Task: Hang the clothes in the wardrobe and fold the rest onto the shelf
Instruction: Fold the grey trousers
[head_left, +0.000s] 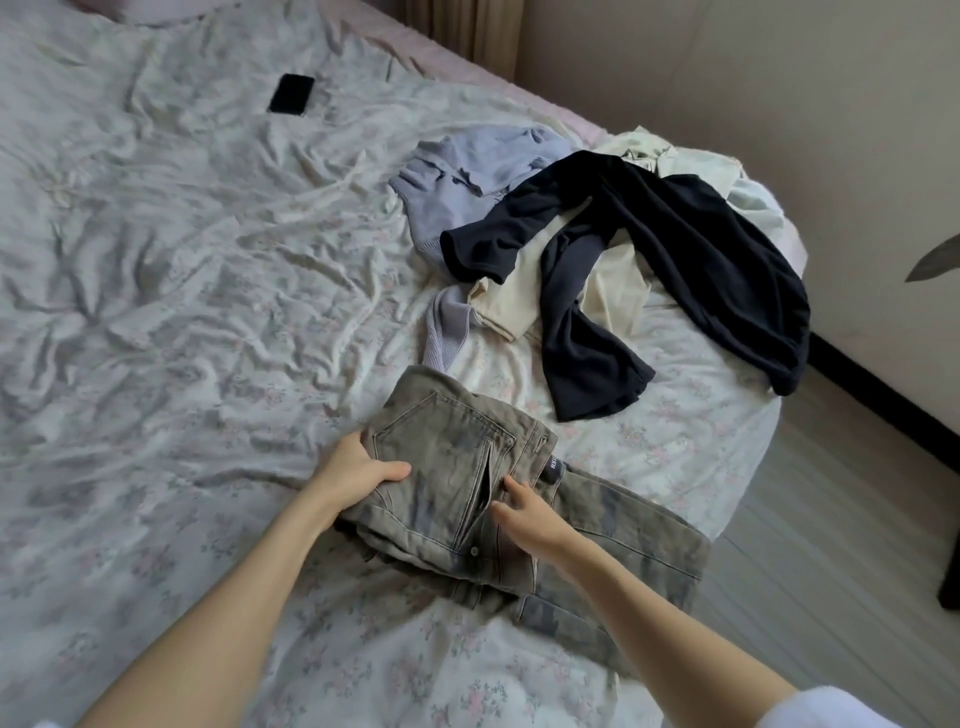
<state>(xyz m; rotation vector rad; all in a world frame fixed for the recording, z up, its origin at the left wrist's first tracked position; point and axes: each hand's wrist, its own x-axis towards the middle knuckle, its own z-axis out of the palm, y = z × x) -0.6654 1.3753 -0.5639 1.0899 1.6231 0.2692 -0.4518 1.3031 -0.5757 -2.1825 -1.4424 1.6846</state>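
Gripping the thick, floppy jeans (457, 483) at their edge, my left hand (358, 475) pinched while my right hand (524, 512) pressed flat.

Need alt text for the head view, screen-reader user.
Two bare hands fold grey-brown denim jeans on a floral-sheeted bed: left hand grips the folded edge, right hand rests on top. Beyond lies a dark navy garment over a lilac knit sweater.

Black phone (291, 93) flat on rumpled floral bedsheet (156, 312); dark leaf (935, 262) at right edge
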